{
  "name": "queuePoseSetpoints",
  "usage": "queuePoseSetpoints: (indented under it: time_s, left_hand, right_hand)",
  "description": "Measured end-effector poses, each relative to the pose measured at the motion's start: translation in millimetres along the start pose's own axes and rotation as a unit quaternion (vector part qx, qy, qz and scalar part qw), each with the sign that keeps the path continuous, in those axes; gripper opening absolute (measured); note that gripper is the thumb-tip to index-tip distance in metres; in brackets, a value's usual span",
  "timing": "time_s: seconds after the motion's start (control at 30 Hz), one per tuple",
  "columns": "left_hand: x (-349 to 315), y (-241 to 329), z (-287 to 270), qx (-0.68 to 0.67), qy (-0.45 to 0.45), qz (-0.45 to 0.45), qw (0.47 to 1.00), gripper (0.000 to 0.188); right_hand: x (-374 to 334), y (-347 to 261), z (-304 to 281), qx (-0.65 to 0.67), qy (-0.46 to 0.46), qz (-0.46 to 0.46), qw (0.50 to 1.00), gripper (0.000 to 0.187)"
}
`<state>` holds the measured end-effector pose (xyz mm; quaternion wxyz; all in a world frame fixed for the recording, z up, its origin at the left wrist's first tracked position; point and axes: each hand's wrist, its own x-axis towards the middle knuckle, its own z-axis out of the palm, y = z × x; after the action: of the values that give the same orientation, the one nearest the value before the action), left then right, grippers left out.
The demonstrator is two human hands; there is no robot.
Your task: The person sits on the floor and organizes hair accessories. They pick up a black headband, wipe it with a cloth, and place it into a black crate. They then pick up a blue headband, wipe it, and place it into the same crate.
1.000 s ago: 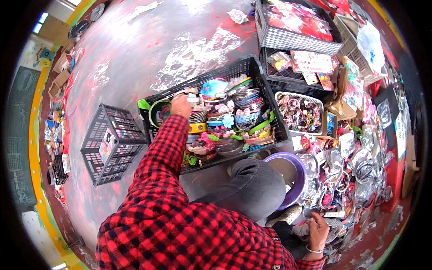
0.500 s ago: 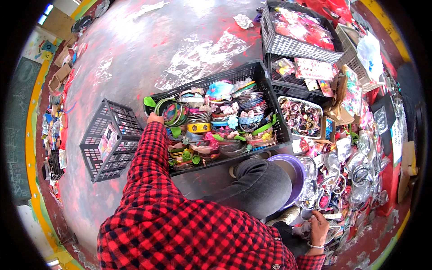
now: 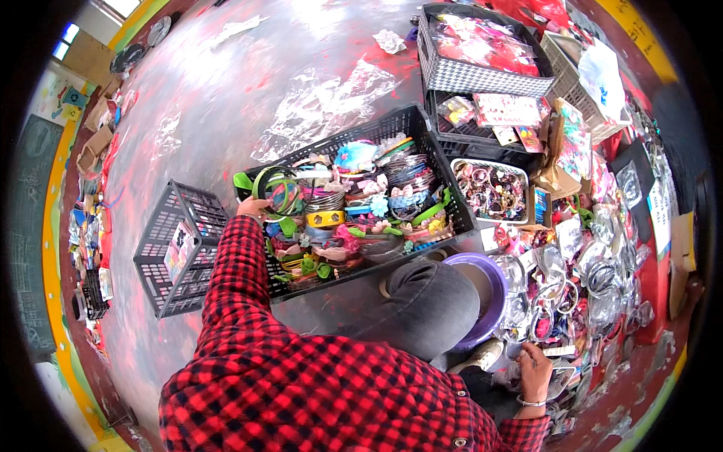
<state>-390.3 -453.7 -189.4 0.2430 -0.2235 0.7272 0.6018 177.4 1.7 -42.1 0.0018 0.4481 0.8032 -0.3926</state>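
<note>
At the left end of a black plastic crate [image 3: 361,273], my left hand [image 3: 254,207] reaches just inside the rim. Its fingers close on the edge of an upright bundle of green and multicoloured headbands [image 3: 280,191]. More headbands, with flowers, bows and a yellow band [image 3: 325,218], fill the crate in bundles. Low on the right, my right hand [image 3: 535,372] is held with curled fingers beside my shoe, near a spread of bagged hair accessories [image 3: 553,282]. What it holds, if anything, is too small to make out.
An upended black crate [image 3: 172,245] stands left of my arm. Beyond the full crate are stacked bins [image 3: 486,83] of packaged goods and a white basket [image 3: 491,190] of hair ties. A purple basin [image 3: 493,301] sits beside my knee. Clear plastic wrap [image 3: 324,105] lies on the floor.
The view has shifted slightly. My left hand's fingers now show further inside the crate's rim, against the headbands. My right hand stays low on the right, its fingers still curled.
</note>
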Motion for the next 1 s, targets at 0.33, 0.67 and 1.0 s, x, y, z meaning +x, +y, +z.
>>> queuePoseSetpoints:
  time_s: [0.33,0.67,1.0]
  left_hand:
    - [-64.8,45.4,38.9,-0.066,-0.196,0.022,0.978,0.033]
    - [-90.5,81.6,145.0,0.052,-0.302,0.158,0.939,0.045]
    - [-44.0,113.6,279.3,0.528,-0.105,0.421,0.73,0.049]
  right_hand:
    - [-6.5,-10.0,-5.3,0.046,-0.017,0.041,0.998,0.025]
    - [-8.2,2.8,-5.3,0.024,0.006,0.005,1.0,0.025]
    - [-7.9,-7.7,-6.2,-0.003,0.0,0.012,1.0,0.023]
